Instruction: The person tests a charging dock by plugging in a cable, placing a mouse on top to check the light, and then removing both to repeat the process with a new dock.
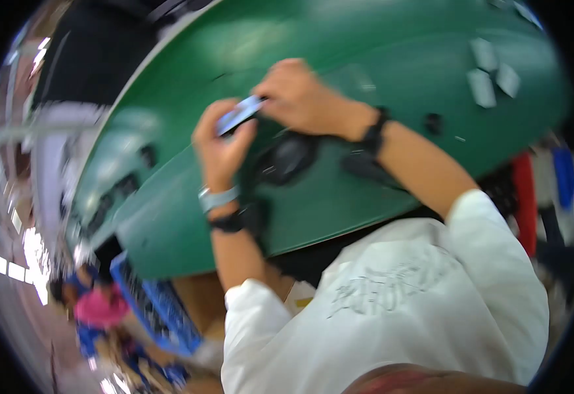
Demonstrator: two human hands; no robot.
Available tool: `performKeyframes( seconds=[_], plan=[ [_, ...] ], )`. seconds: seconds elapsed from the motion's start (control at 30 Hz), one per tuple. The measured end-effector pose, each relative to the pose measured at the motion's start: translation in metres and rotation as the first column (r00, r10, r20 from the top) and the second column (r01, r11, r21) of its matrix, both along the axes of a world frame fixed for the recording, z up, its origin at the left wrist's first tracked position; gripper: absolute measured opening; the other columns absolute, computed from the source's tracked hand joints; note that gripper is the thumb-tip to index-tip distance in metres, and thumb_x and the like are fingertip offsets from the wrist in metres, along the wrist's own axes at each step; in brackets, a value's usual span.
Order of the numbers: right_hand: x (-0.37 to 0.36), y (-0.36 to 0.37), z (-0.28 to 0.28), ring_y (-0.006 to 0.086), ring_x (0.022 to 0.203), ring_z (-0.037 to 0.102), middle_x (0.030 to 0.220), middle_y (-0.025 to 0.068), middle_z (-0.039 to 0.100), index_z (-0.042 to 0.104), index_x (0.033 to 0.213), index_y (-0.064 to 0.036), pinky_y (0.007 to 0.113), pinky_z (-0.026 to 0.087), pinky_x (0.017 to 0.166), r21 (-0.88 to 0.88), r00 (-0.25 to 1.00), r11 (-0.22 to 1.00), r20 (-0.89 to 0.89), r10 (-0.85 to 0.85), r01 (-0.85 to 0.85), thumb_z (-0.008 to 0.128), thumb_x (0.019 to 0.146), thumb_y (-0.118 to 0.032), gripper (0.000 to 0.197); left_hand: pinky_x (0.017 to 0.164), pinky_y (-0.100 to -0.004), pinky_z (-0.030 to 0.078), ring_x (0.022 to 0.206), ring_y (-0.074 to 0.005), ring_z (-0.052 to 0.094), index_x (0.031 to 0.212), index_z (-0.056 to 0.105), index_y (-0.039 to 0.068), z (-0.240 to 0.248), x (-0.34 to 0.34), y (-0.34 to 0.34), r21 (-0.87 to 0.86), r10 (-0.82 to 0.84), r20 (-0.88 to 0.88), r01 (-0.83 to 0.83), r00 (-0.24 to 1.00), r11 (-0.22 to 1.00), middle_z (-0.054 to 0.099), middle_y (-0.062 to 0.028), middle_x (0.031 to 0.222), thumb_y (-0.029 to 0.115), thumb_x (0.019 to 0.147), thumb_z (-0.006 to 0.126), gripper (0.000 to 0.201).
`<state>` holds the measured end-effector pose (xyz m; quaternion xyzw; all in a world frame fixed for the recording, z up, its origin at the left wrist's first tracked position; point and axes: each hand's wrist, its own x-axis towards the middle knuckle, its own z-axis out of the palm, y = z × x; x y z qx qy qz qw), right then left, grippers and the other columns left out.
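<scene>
Between the thumb and fingers of my left hand (220,141) is a small flat rectangular piece (239,114) with a pale, shiny face and a dark edge. It is tilted, and blur hides its exact kind. My right hand (303,98) is closed at its upper right end, with the fingertips pinched there. Just below my hands a black rounded thing (288,157) lies on the green table (313,213). Another dark thing (365,164) rests beside it, under my right wrist.
Several white pieces (482,88) lie at the table's far right, near a small black part (434,123). Small dark parts (126,184) sit along the left side. Below the left edge stands a blue crate (152,305); a person in pink (103,305) is beyond it.
</scene>
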<state>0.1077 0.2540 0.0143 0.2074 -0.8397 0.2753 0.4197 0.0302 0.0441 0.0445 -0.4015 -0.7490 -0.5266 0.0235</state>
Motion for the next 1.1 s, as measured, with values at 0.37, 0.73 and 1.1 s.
performKeyframes(
  seconds=[0.37,0.73,1.1],
  plan=[
    [0.004,-0.006,0.004,0.0299,0.099,0.06,0.097,0.0095,0.067,0.066,0.109,-0.0041,0.043,0.041,0.106,-0.133,0.962,0.984,0.232,0.146,-0.117,0.069,0.095,-0.013,0.017,0.078,-0.0322,0.055,0.089,-0.0238,0.069,0.1,0.069,0.001,0.003,0.0,-0.006,0.029,-0.019,-0.119,0.022,0.993,0.999,0.07,-0.0117,0.098,0.004,0.068,0.077,0.033],
    [0.003,-0.013,0.009,0.0259,0.093,0.062,0.101,0.0105,0.069,0.067,0.11,-0.0025,0.038,0.052,0.086,-0.18,0.901,0.974,0.387,0.198,-0.137,0.069,0.096,-0.015,0.019,0.083,-0.0368,0.056,0.095,-0.0287,0.07,0.103,0.069,0.003,0.004,-0.01,-0.018,0.037,-0.078,-0.179,0.086,0.981,0.996,0.071,-0.0126,0.108,0.006,0.067,0.079,0.037],
    [0.002,-0.008,0.009,0.0016,0.074,0.05,0.088,-0.0053,0.062,0.071,0.114,0.0,0.017,0.04,0.066,-0.692,0.759,0.722,0.469,0.452,-0.002,0.069,0.099,-0.007,0.017,0.085,-0.0343,0.058,0.099,-0.029,0.072,0.105,0.072,0.005,0.037,-0.009,-0.029,-0.19,-0.097,-0.28,0.044,0.955,0.981,0.072,-0.0097,0.111,0.004,0.065,0.083,0.041]
  ],
)
